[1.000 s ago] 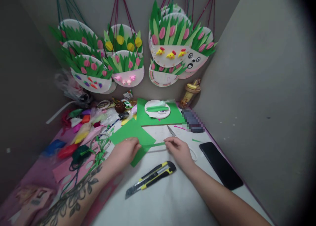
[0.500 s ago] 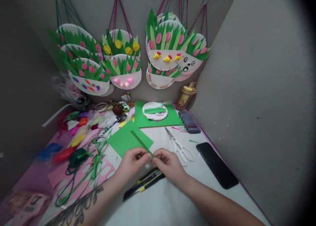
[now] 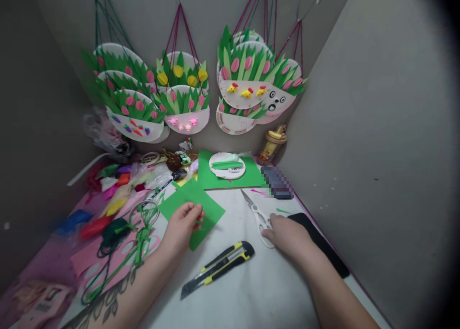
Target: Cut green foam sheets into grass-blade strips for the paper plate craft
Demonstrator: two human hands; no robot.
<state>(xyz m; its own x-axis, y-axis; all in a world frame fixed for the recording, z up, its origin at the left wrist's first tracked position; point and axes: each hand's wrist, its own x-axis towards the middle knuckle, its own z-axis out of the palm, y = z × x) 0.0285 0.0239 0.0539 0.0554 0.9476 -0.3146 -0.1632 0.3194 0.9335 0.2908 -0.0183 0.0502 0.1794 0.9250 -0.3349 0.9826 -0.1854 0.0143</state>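
Note:
My left hand [image 3: 187,219] is closed in a pinch over the green paper sheet [image 3: 206,211]; what it holds is too hard to tell from the sheet below. My right hand [image 3: 287,233] is at the handles of the white scissors [image 3: 256,209], thumb and fingers around one loop. The scissors lie on the white table with their blades pointing away from me, slightly parted. Between my forearms, a black and yellow utility knife [image 3: 219,266] lies on the table.
Behind the hands, a white plate [image 3: 243,168] sits on green board [image 3: 204,175]. A black phone [image 3: 327,250] lies right, near a pixelated object [image 3: 277,181]. Left are green scraps [image 3: 142,238] and pink paper [image 3: 84,259]. Paper-plate baskets [image 3: 246,94] hang on the wall.
My hands have moved apart. The narrow green strip held between them no longer shows clearly. My right hand has moved right and reached the scissors, uncovering the utility knife.

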